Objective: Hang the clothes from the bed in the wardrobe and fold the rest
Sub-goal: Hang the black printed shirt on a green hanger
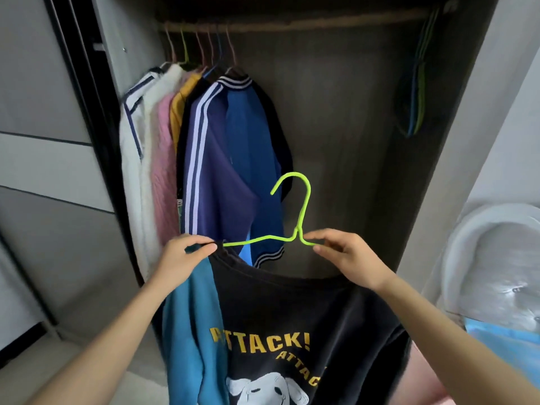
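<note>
1. Head view, hands: the left hand (182, 255) pinches the collar of the black T-shirt (292, 317) between thumb and curled fingers, right where one arm of the green hanger (304, 209) slips into the neck opening. The right hand (350, 255) pinches the hanger's other arm close to the stem. Whether it also holds cloth I cannot tell.
2. Head view, place: hanger and shirt are well below the wardrobe rail (292, 24), under its bare stretch and beside the hung clothes (222, 141).
3. Head view, doing it well: I would stretch the collar wide, feed the free arm in under it, and seat both shoulders evenly before lifting, or the shirt may slide off.
4. Head view, heading: the hanger's long axis runs roughly parallel to the rail. Its hook stands upright, with the open side facing the hung clothes.
</note>
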A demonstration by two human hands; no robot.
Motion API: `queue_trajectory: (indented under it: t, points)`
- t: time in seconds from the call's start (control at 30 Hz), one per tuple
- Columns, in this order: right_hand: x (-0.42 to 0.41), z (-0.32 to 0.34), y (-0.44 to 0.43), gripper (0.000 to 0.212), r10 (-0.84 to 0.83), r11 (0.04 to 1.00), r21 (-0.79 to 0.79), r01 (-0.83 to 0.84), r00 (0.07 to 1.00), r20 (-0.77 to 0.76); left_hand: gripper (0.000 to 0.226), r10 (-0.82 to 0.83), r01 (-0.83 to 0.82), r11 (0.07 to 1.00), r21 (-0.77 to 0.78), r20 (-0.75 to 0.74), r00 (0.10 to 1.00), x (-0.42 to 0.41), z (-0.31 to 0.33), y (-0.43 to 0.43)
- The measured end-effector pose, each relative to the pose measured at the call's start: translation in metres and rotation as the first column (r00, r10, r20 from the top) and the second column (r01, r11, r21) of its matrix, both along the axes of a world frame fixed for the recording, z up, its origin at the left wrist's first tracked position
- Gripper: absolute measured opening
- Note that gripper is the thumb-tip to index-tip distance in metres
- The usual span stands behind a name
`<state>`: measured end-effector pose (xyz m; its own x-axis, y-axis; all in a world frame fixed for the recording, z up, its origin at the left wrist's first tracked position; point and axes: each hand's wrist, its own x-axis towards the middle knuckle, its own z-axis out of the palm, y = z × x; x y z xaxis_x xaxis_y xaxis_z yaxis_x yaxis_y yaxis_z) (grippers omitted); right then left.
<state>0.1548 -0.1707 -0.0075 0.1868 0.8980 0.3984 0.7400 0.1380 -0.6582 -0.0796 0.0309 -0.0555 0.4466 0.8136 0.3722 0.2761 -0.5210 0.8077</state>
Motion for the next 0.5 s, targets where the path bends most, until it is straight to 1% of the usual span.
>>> queue_trajectory:
  t: [0.07, 0.17, 0.23, 0.27, 0.33, 0.4, 0.5]
  points:
    - [0.008, -0.006, 0.008, 0.022, -0.082, 0.995, 0.046, 0.084, 0.996, -0.042, 0.014, 0.005, 0.0, 0.998, 0.067, -0.069, 0.998, 0.02, -0.002, 0.019]
    - [0.02, -0.01, 0.017, 0.026, -0.24, 0.969, 0.047, 0.244, 0.968, -0.077, 0.019, 0.051, -0.027, 0.976, 0.218, -0.106, 0.993, 0.051, 0.003, 0.049]
    - [0.028, -0.009, 0.025, 0.026, -0.349, 0.936, -0.006, 0.352, 0.926, -0.145, 0.022, 0.092, -0.042, 0.93, 0.365, -0.121, 0.988, 0.069, 0.01, 0.074]
    - [0.032, -0.007, 0.027, 0.024, -0.392, 0.919, -0.051, 0.39, 0.9, -0.188, 0.023, 0.116, -0.051, 0.891, 0.452, -0.119, 0.986, 0.077, 0.016, 0.084]
    - [0.041, -0.002, 0.036, 0.015, -0.477, 0.878, -0.14, 0.458, 0.809, -0.344, 0.03, 0.149, -0.062, 0.808, 0.586, -0.101, 0.984, 0.092, 0.031, 0.108]
    - [0.048, 0.004, 0.051, 0.008, -0.555, 0.824, -0.211, 0.525, 0.678, -0.482, 0.03, 0.145, -0.053, 0.758, 0.65, -0.089, 0.986, 0.108, 0.052, 0.14]
    - [0.044, 0.008, 0.08, 0.008, -0.641, 0.741, -0.284, 0.608, 0.514, -0.571, 0.03, 0.138, -0.051, 0.688, 0.724, -0.061, 0.989, 0.123, 0.088, 0.187]
